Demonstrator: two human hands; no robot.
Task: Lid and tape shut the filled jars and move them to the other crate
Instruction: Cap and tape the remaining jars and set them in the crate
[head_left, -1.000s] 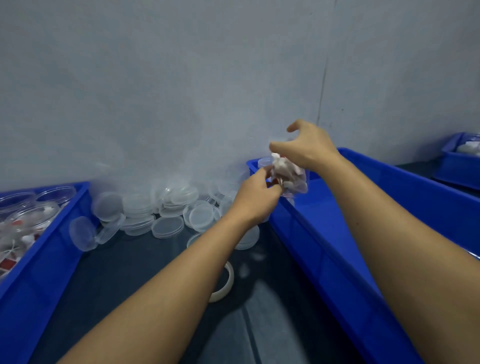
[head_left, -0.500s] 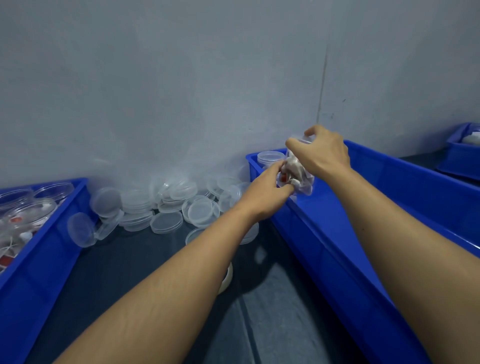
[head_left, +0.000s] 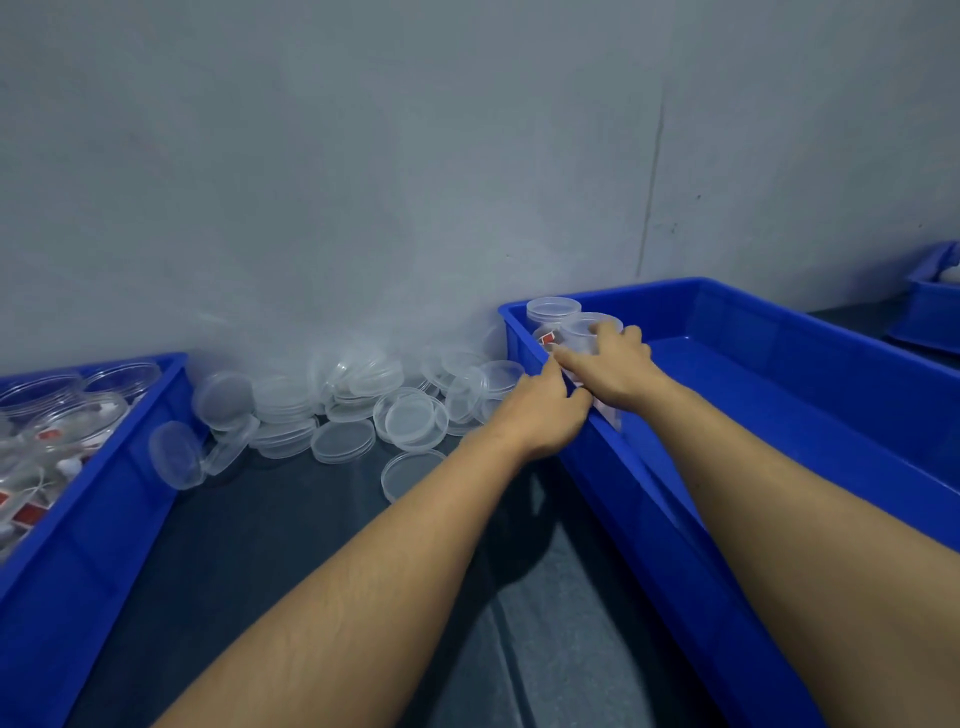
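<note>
Right hand (head_left: 618, 366): placed inside the right crate (head_left: 779, 415) at its far left corner; the grip is curled round a clear lidded jar (head_left: 589, 332), which is held low in the crate.
Left hand (head_left: 545, 410): laid over the left wall of the right crate, just beside the right hand; whether its grip is clamped on the wall or on the jar cannot be told, since the fingertips are hidden.
Held jar: set against the crate's left wall; white contents are seen through its side, below the right hand.
Second jar (head_left: 551, 312): stood upright in the far left corner of the same crate, lidded, touching or just beside the held jar; a red label is visible on its contents.
Left crate (head_left: 104, 499): placed at the left edge, well apart from the right crate; open filled jars (head_left: 67, 415) with red and white contents are seen inside.
Loose lids (head_left: 343, 410): heaped on the dark surface (head_left: 270, 525) against the wall, between the two crates; a single lid (head_left: 410, 473) is lying flat nearest the left forearm.
Third crate (head_left: 930, 301): partly seen at the far right edge.
</note>
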